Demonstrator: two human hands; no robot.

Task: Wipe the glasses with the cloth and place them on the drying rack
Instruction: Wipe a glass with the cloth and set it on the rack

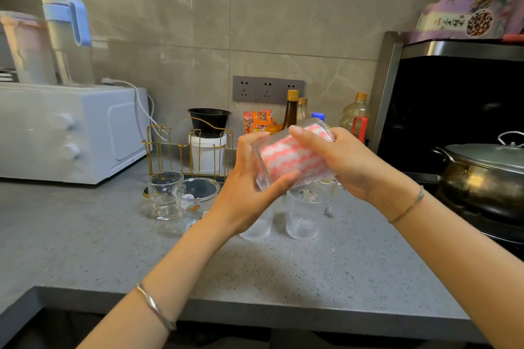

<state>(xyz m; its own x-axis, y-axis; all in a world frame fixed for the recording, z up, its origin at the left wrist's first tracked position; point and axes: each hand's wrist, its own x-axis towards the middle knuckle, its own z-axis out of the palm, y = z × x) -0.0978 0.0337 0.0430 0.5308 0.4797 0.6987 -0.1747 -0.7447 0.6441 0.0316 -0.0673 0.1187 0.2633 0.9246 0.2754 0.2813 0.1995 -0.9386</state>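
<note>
The left grip (243,178), a bare hand, is curled round the lower left end of a ribbed glass (300,168), thumb under it and fingers over the top; the right grip (340,161) is wrapped round the other end of the same glass, one digit lying along its upper side; both are clamped on the glass, which is held on its side and tilted, up off the desk (113,249); a pink and white wavy-patterned cloth (280,154) is stuffed inside the glass and shows through its wall; whether the right fingers reach into the glass I cannot tell.

Directly below the grips two more ribbed glasses stand upright on the desk, one (302,212) under the right grip, the other (256,225) partly hidden behind the left wrist; just left of the left grip stand two smoother clear glasses (166,195) (195,201), side by side; beyond these, left of and behind the left grip, stands the gold wire drying rack (190,150), with no glass on its prongs; a white tub (208,151) with a black bowl (209,120) on top is seen through the rack; far left of the grips sits a white toaster oven (71,133); behind the grips sauce bottles (290,110) stand against the wall; right of the right grip a lidded metal pot (482,173) sits on the stove.
</note>
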